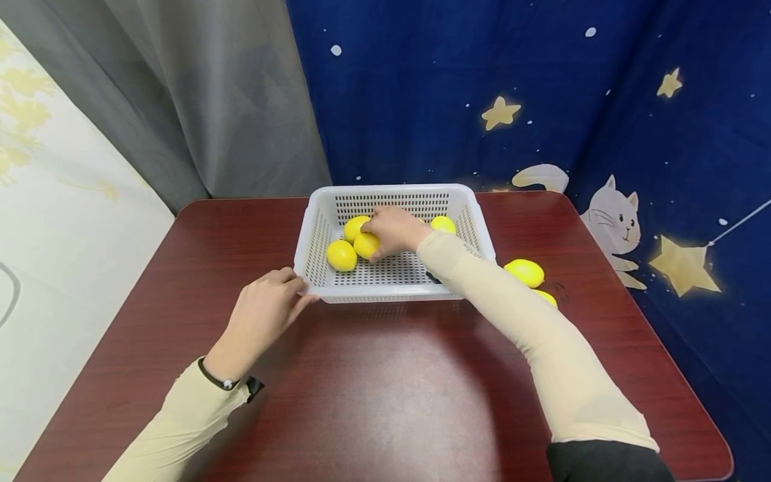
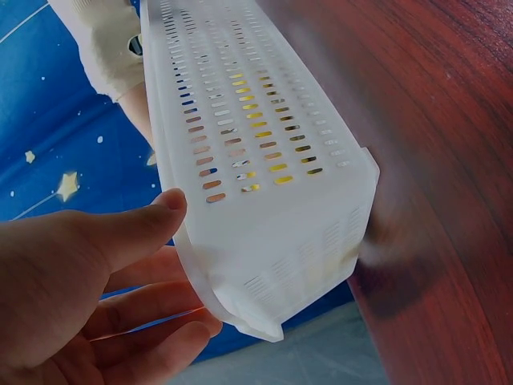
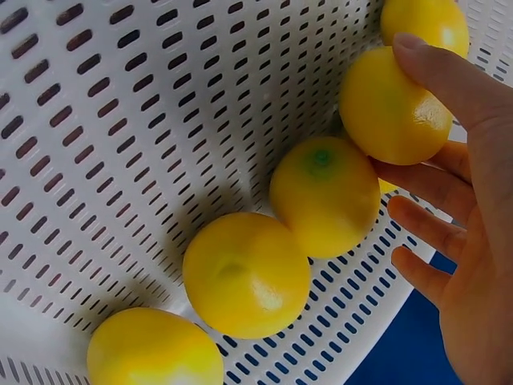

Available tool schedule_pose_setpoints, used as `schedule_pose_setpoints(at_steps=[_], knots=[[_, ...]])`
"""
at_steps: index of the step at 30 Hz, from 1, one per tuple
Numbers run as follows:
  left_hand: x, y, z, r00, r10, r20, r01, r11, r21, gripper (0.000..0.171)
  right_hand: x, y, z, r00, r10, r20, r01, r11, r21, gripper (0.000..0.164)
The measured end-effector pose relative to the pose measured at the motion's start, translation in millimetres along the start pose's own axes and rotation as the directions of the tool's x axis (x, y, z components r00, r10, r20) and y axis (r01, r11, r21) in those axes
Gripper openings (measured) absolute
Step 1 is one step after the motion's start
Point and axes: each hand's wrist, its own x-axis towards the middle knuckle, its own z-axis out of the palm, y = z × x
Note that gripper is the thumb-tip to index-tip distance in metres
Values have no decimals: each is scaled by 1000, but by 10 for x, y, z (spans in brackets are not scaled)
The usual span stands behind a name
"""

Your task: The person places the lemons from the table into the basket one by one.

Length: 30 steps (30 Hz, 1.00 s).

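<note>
1. Cream-sleeved left hand (image 1: 262, 309), left of centre: fingers bent, gripping the basket (image 1: 385, 292) corner.
2. White perforated basket, frame centre; lemons (image 1: 341, 256) inside.
3. Right hand (image 1: 394, 229), frame centre: fingers partly open, pinching one yellow lemon (image 1: 366, 246) within the basket.
4. Two loose lemons (image 1: 525, 273), right, on tabletop (image 1: 391, 375).

A white, slotted plastic basket (image 1: 385, 292) stands upright on the table (image 1: 361, 388), several glossy yellow lemons (image 1: 341, 256) inside, one gripped by the right hand (image 1: 394, 229). Two more lemons (image 1: 524, 272) lie just right of the basket.

The plastic basket (image 1: 385, 292) looks smooth, the lemons (image 3: 244, 277) glossy.
</note>
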Motion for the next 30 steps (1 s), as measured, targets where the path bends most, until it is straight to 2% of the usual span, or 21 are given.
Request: schedule_pose_setpoints(at_steps=[30], knots=[[-4,2,28,1000,9,-13,-9,1000,13,23,57,11,95,1000,1,21,-1,1000,-21,68]])
